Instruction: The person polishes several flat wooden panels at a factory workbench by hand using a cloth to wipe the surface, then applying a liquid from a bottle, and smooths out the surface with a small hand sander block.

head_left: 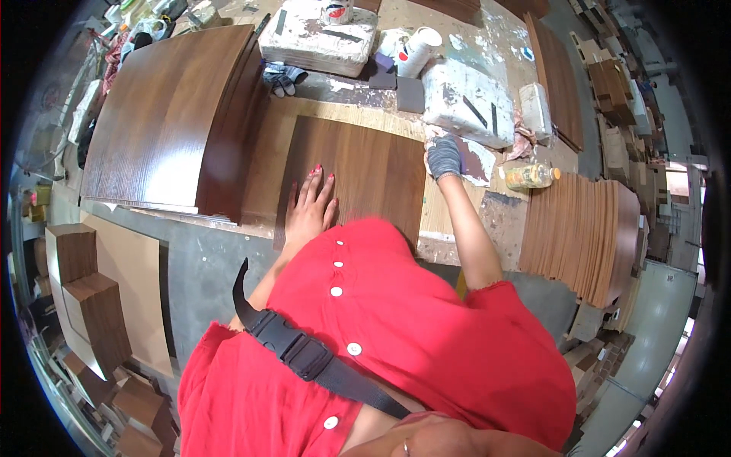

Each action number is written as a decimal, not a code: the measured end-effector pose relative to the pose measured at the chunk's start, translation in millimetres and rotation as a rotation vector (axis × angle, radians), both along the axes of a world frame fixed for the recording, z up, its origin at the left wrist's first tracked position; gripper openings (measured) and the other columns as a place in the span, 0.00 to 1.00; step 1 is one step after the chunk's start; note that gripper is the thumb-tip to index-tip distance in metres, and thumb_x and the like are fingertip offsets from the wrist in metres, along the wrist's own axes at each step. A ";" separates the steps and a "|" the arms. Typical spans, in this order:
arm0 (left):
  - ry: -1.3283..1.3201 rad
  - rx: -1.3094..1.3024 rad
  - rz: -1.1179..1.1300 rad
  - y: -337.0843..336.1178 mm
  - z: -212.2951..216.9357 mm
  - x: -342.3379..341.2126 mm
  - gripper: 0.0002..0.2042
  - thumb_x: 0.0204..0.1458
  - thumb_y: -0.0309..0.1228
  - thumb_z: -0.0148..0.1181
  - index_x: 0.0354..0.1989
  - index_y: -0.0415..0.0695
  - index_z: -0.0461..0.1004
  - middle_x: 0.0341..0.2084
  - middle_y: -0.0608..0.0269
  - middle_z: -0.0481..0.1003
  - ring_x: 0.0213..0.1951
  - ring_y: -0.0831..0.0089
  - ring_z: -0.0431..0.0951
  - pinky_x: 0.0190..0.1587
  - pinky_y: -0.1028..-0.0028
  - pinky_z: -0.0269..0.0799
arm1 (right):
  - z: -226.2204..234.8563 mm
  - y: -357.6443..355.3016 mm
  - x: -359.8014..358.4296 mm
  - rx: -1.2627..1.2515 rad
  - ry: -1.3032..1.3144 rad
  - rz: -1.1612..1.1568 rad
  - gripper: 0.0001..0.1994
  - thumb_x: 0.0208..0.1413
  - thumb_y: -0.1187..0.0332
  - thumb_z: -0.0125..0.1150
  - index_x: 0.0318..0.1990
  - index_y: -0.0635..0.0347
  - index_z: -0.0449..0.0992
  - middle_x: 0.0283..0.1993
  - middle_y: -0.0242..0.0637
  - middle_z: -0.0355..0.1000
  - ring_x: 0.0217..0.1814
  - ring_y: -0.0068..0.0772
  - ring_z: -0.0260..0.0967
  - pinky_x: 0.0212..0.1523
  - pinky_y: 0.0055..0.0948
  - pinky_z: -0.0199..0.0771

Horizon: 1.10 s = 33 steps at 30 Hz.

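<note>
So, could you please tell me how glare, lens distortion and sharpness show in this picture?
In the head view, white glare washes out part of the glossy brown panel stack on the left; also in the head view, straight edges bow and the corners go black; in that same head view, the left hand and the panel under it look fairly clear, the outer rim hazier.

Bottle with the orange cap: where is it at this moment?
In the head view, the bottle is on the person's right, on the worktop between the gloved right hand and the stack of brown panels.
</note>
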<state>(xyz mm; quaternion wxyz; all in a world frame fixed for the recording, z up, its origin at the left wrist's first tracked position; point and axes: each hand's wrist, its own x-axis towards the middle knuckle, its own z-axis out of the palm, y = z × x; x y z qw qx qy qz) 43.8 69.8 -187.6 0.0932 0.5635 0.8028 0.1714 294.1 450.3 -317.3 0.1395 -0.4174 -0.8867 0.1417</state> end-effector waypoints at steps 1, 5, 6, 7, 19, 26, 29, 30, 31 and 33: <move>-0.002 -0.045 0.000 -0.7 2.1 0.5 0.28 0.65 0.47 0.46 0.73 0.55 0.57 0.73 0.62 0.53 0.73 0.67 0.52 0.75 0.52 0.42 | 21.7 -12.1 -10.6 -0.170 0.117 -0.098 0.07 0.61 0.69 0.53 0.43 0.58 0.74 0.37 0.39 0.77 0.36 0.35 0.74 0.32 0.35 0.73; 0.009 -0.050 -0.020 -0.4 3.3 1.0 0.28 0.65 0.48 0.45 0.73 0.55 0.57 0.73 0.61 0.53 0.73 0.67 0.52 0.75 0.52 0.42 | 91.2 -50.5 -26.7 -0.206 0.159 -0.294 0.11 0.63 0.62 0.52 0.43 0.60 0.75 0.39 0.39 0.76 0.41 0.36 0.76 0.39 0.31 0.76; 0.022 -0.026 -0.029 0.6 3.2 0.2 0.28 0.65 0.48 0.45 0.73 0.55 0.57 0.73 0.61 0.53 0.73 0.67 0.52 0.75 0.53 0.41 | 91.1 -49.4 -24.1 0.120 -0.024 -0.146 0.11 0.64 0.63 0.52 0.44 0.62 0.75 0.38 0.39 0.76 0.39 0.36 0.75 0.39 0.30 0.75; 0.019 -0.022 -0.036 1.5 3.0 0.3 0.28 0.65 0.48 0.45 0.73 0.55 0.57 0.73 0.61 0.53 0.73 0.67 0.52 0.75 0.53 0.41 | 90.8 -48.4 -21.0 0.442 -0.209 0.006 0.11 0.64 0.64 0.52 0.44 0.63 0.74 0.37 0.39 0.76 0.38 0.35 0.73 0.39 0.29 0.75; -0.009 -0.005 -0.036 -0.1 4.3 1.2 0.28 0.66 0.47 0.44 0.73 0.53 0.56 0.73 0.60 0.52 0.74 0.66 0.50 0.75 0.52 0.40 | 86.6 -46.4 -27.6 -0.049 0.190 -0.268 0.08 0.64 0.70 0.51 0.45 0.62 0.72 0.38 0.45 0.76 0.36 0.42 0.74 0.41 0.36 0.75; 0.026 -0.012 -0.036 -2.5 1.8 1.6 0.27 0.66 0.47 0.43 0.72 0.53 0.58 0.73 0.59 0.53 0.74 0.65 0.51 0.75 0.52 0.40 | 79.8 -32.9 -20.3 0.248 -0.335 -0.127 0.14 0.61 0.65 0.53 0.48 0.65 0.72 0.39 0.53 0.78 0.43 0.49 0.78 0.41 0.41 0.76; 0.010 0.005 -0.054 -4.2 5.3 -0.6 0.27 0.65 0.44 0.48 0.72 0.52 0.59 0.73 0.58 0.53 0.73 0.63 0.52 0.74 0.52 0.44 | 84.0 -19.7 -20.1 0.395 -0.970 0.051 0.12 0.61 0.67 0.52 0.47 0.62 0.75 0.41 0.47 0.80 0.43 0.45 0.79 0.44 0.38 0.77; 0.013 0.006 -0.064 -3.5 7.6 -3.9 0.27 0.65 0.44 0.48 0.72 0.52 0.59 0.73 0.58 0.53 0.73 0.63 0.52 0.74 0.52 0.44 | 69.4 -16.8 -5.7 0.557 -0.834 -0.035 0.11 0.62 0.69 0.50 0.46 0.61 0.77 0.41 0.45 0.80 0.43 0.42 0.79 0.44 0.37 0.77; -0.055 0.052 -0.074 -9.2 6.8 -7.6 0.26 0.65 0.42 0.49 0.71 0.51 0.60 0.73 0.57 0.53 0.73 0.61 0.51 0.74 0.52 0.42 | 84.1 -31.6 -26.0 0.375 -0.605 -0.114 0.11 0.61 0.69 0.51 0.46 0.60 0.77 0.42 0.46 0.80 0.44 0.43 0.79 0.45 0.38 0.77; -0.129 0.241 -0.146 -17.1 23.0 -11.3 0.21 0.65 0.36 0.51 0.65 0.44 0.69 0.65 0.54 0.66 0.65 0.63 0.67 0.69 0.57 0.56 | 78.5 -41.7 -36.9 0.225 -0.502 -0.135 0.11 0.61 0.69 0.50 0.46 0.58 0.77 0.44 0.45 0.80 0.46 0.41 0.78 0.46 0.37 0.76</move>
